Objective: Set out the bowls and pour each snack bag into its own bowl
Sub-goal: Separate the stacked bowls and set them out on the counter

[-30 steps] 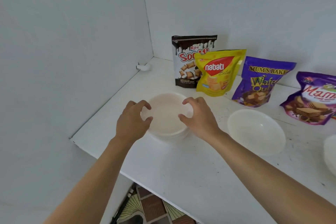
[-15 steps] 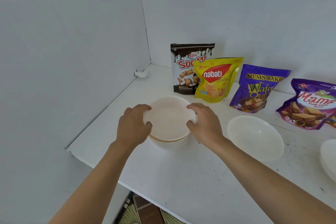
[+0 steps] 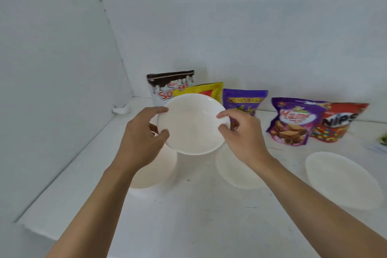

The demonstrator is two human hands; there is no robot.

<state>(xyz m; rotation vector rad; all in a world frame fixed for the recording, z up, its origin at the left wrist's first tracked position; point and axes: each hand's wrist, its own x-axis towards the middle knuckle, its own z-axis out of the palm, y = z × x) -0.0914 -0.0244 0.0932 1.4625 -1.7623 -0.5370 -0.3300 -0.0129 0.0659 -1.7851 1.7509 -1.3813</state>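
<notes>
Both hands hold one white bowl (image 3: 192,125) lifted above the table and tilted toward me. My left hand (image 3: 142,138) grips its left rim, my right hand (image 3: 243,134) grips its right rim. Under my left hand the remaining bowl stack (image 3: 157,172) sits on the table. A single bowl (image 3: 234,172) lies below my right wrist, and another bowl (image 3: 343,180) lies at the right. Along the back wall stand snack bags: brown-white Soomi (image 3: 165,86), yellow Nabati (image 3: 209,90), purple Mum's Bakery (image 3: 245,98), purple Mama (image 3: 293,121), red Nips (image 3: 339,121).
The white table (image 3: 199,216) ends at a front-left edge near the left wall. White walls close in the left and back. A small white object (image 3: 121,109) lies in the back left corner. Something green (image 3: 384,139) shows at the far right edge.
Both hands have lifted the top bowl off the stack and tilted it toward me. The camera view has shifted, bringing the Nips bag into view.
</notes>
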